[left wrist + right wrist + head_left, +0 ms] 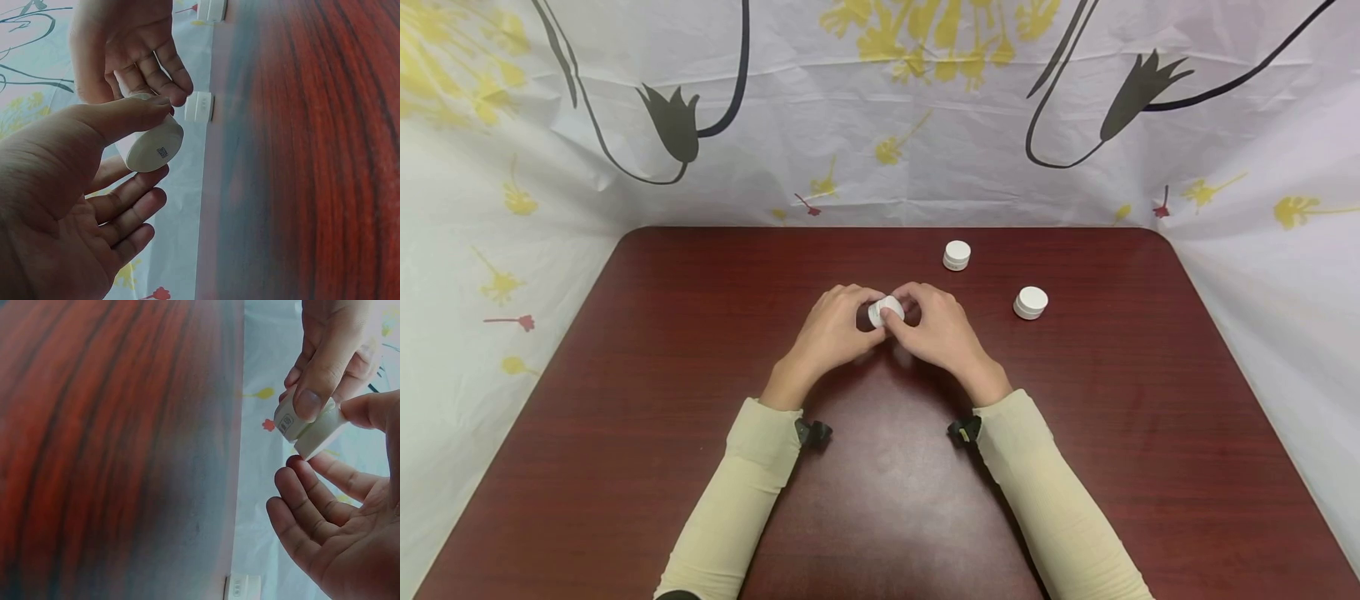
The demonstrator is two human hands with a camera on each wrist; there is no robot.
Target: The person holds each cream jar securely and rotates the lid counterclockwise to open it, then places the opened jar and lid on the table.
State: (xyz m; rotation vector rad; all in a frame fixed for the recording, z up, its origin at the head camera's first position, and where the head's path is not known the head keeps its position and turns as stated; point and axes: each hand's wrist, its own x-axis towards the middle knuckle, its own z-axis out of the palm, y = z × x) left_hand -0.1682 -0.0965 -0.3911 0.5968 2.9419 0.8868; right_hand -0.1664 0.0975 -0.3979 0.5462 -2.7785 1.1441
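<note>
Both hands meet over the table around one small white round jar (886,312). My left hand (833,327) pinches its base between thumb and fingers, and the flat bottom (155,150) with a small square code faces the left wrist camera. My right hand (942,330) holds the lid (320,433) at its edge with thumb and index finger, its other fingers spread loosely below. In the right wrist view the lid sits against the base (288,419) with a narrow line between them, the jar tilted. Printed marks show on the base's side.
Two similar white jars stand upright on the dark red wooden table (625,375): one jar (957,256) near the back edge, another jar (1031,303) farther right. A white patterned cloth (865,183) hangs behind the table and along both sides.
</note>
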